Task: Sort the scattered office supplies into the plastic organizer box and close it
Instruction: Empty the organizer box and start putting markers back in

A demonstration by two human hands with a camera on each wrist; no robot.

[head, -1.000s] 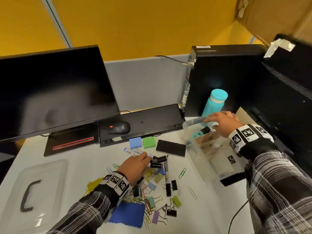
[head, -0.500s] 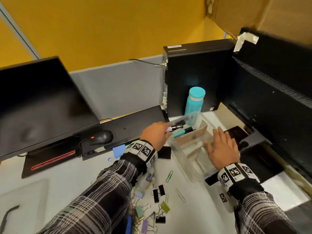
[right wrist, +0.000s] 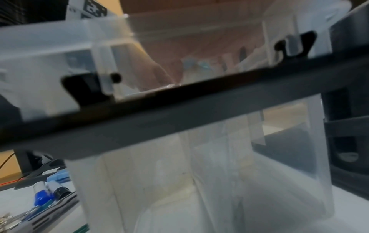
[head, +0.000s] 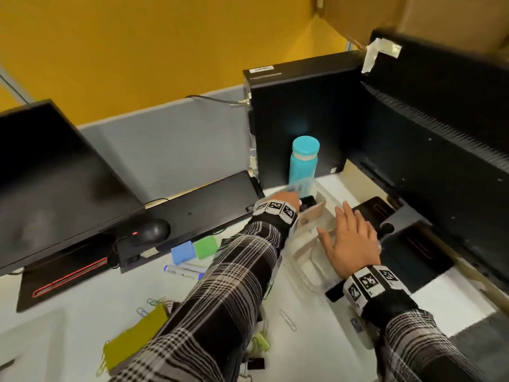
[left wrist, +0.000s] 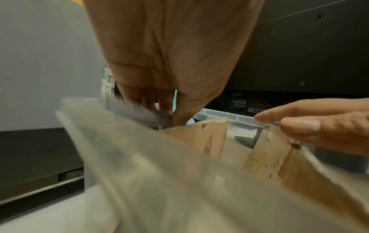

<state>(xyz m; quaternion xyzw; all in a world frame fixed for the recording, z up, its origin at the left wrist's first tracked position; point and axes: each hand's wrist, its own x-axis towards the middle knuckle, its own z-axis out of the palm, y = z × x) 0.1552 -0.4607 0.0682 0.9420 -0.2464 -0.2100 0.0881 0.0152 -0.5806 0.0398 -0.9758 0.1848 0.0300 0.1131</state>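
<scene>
The left hand (head: 285, 200) is down inside the far end of the plastic organizer box (head: 308, 272), its fingers (left wrist: 159, 102) curled downward; the left wrist view shows a dark smear at their tips, too blurred to say whether they grip something there or have let it go. The right hand (head: 348, 241) lies flat with straight, spread fingers on the box's right rim and grasps nothing, apparently steadying it. The box stands just right of the left forearm, its long axis running from near to far and slightly leftward, with the turquoise bottle (head: 303, 161) upright just beyond its far end. From this I judge that the left hand is nearer the remaining supplies, which lie to the near left of the box, under and beside that arm. The box is translucent, smooth-walled plastic split by thin tan cardboard dividers (left wrist: 199, 138) with dark specks. On the white desk (head: 82, 293) lie a blue-capped marker (head: 183, 271), soft-looking blue (head: 183, 252) and green (head: 205, 246) blocks, thin wire paper clips (head: 287, 319), a small black binder clip (head: 255, 363) and an olive cloth (head: 136, 340) with frayed edges.
</scene>
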